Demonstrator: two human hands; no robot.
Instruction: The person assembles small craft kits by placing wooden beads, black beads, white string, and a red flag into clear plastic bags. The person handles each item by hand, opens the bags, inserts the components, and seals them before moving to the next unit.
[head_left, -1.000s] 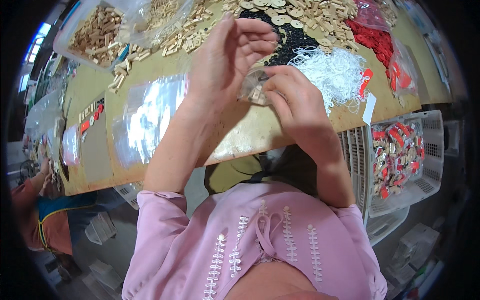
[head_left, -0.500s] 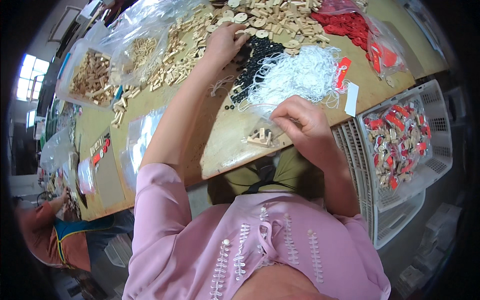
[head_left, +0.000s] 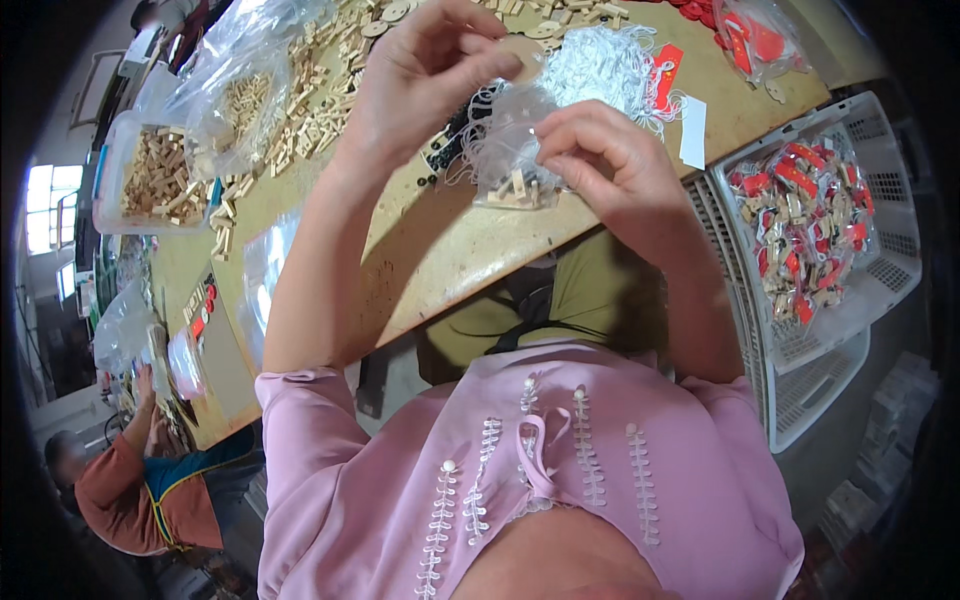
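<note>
My left hand [head_left: 420, 85] is raised over the table, its thumb and fingers closed on a round, pale wooden disc [head_left: 527, 55]. To its right, my right hand [head_left: 625, 165] pinches the upper edge of a clear plastic bag [head_left: 500, 130]. Several small wooden blocks [head_left: 519, 188] and some dark bits lie in the bottom of this bag, which hangs just above the table's near edge. Behind the hands is a heap of white string loops [head_left: 605, 75]. Black beads [head_left: 468, 125] lie partly hidden behind the bag and left hand.
Wooden pieces [head_left: 300, 110] are strewn across the table [head_left: 440, 260], beside a clear tub of blocks [head_left: 165, 180]. Red pieces fill a bag [head_left: 760, 40] at the far right. A white crate [head_left: 885, 200] holding filled bags stands right. Another person [head_left: 150, 480] works at left.
My left hand has come up and toward me from the wooden disc pile, now with a disc in its fingers. The right hand has lifted the bag slightly, and it hangs more upright.
</note>
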